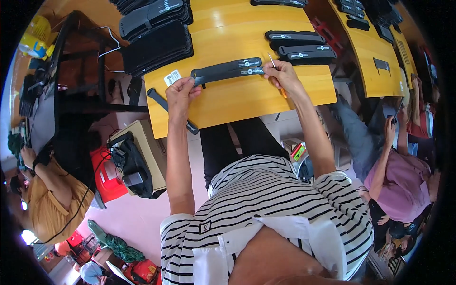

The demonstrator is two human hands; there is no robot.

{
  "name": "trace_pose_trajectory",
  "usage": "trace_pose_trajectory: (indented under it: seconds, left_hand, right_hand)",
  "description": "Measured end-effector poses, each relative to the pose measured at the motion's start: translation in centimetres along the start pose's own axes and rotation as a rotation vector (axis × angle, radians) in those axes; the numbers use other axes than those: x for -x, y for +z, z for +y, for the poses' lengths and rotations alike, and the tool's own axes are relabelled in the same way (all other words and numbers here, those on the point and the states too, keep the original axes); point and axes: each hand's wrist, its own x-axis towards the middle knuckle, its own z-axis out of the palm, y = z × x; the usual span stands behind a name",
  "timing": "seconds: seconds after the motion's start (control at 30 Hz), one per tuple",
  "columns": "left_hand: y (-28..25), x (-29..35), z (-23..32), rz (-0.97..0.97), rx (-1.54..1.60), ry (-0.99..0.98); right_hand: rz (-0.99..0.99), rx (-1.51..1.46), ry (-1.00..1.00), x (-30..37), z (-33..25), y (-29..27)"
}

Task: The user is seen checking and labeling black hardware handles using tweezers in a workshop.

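Left grip (181, 94) is pinched, thumb against fingers, on the left end of two overlapping black straps (225, 72); right grip (286, 79) seems to pinch their right end, and has also a thin tool with orange handle (284, 92) in the same hand. Nearest to the body, one loose strap (157, 98) lies aslant across the near left corner of the table (232, 108), partly hidden by the left forearm, so left hand is the nearer one to it.

Further in, the two held straps are stretched between the hands, over the middle part of the table. Their long axis goes from left to right, almost parallel with the near edge. White lettering with a round mark stands on their right ends, close to the right fingertips. Just beyond the left hand, near the left edge, there is a white label (172, 77); its small print I cannot read.

Near the right edge, beyond the right hand, two piles of straps (304, 53) carry similar white marks. Farther, a thick black stack (154, 50) sits over the left edge, and more straps (279, 3) lie toward the far edge, also with white print.
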Motion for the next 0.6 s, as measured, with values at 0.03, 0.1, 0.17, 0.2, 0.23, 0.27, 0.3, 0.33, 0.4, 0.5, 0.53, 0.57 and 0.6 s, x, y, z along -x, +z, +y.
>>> trace_pose_trajectory:
  seconds: [0.03, 0.1, 0.17, 0.2, 0.23, 0.27, 0.3, 0.33, 0.4, 0.5, 0.53, 0.57, 0.6]
  left_hand:
    - [0.0, -0.5, -0.1, 0.019, -0.037, 0.009]
    - [-0.1, -1.2, -0.4, 0.036, -0.075, 0.013]
    - [0.0, -1.6, -0.4, 0.066, -0.168, 0.056]
    - [0.1, -1.8, -0.5, 0.065, -0.17, 0.051]
    - [0.1, -2.0, -0.6, 0.07, -0.171, 0.065]
    - [0.1, -2.2, -0.7, 0.075, -0.172, 0.079]
    - [0.1, -2.4, -0.9, 0.075, -0.173, 0.076]
    - [0.1, -2.6, -1.1, 0.073, -0.177, 0.095]
    - [0.1, -2.9, -1.4, 0.069, -0.182, 0.111]
    - [0.3, -2.8, -1.4, 0.097, -0.237, 0.118]
    - [0.3, -2.7, -1.4, 0.107, -0.258, 0.121]
    - [0.4, -2.7, -1.4, 0.117, -0.279, 0.125]
    - [0.4, -2.8, -1.4, 0.115, -0.279, 0.124]
  right_hand:
    - [0.004, 0.0, 0.005, -0.3, 0.1, 0.1]
    - [0.062, 0.051, 0.019, -0.7, 0.2, 0.3]
    - [0.082, 0.08, 0.01, -1.3, 0.4, 0.4]
    - [0.097, 0.11, -0.004, -1.5, 0.5, 0.4]
    - [0.098, 0.109, 0.0, -1.7, 0.4, 0.5]
    - [0.131, 0.131, -0.002, -1.8, 0.3, 0.6]
    - [0.164, 0.153, -0.005, -1.9, 0.3, 0.6]
    - [0.167, 0.153, -0.001, -2.1, 0.4, 0.5]
    - [0.159, 0.159, 0.008, -2.4, 0.8, 0.2]
    - [0.172, 0.192, -0.013, -2.4, 0.7, 0.5]
    - [0.175, 0.192, -0.011, -2.4, 0.8, 0.4]
    - [0.173, 0.196, -0.013, -2.4, 0.9, 0.4]
    - [0.17, 0.201, -0.015, -2.5, 1.0, 0.3]
